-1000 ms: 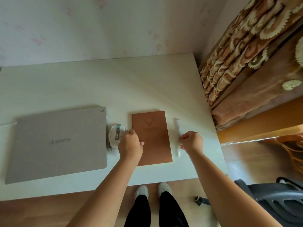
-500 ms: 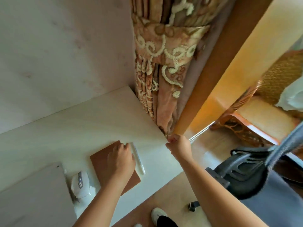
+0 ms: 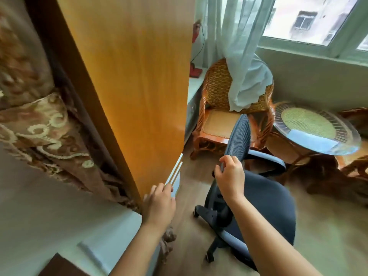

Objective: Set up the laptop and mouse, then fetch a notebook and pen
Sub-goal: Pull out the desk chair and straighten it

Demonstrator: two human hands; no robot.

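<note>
Only a corner of the brown notebook (image 3: 59, 265) shows at the bottom left on the white desk (image 3: 59, 212). Beside it lies the white pen (image 3: 89, 253), blurred. The laptop and mouse are out of view. My left hand (image 3: 159, 202) hovers past the desk's right edge, fingers spread, holding nothing. My right hand (image 3: 231, 174) reaches right and grips the edge of the backrest of the dark mesh office chair (image 3: 258, 200).
A tall orange wooden panel (image 3: 135, 76) and a brown patterned curtain (image 3: 49, 126) stand right of the desk. Beyond the office chair are a wicker armchair (image 3: 219, 108), a round glass-topped wicker table (image 3: 316, 130) and a window with a sheer curtain (image 3: 243, 56).
The view has swung right, away from the desk. My left hand left the notebook and moved off the desk edge. My right hand moved from the desk corner to the chair's backrest.
</note>
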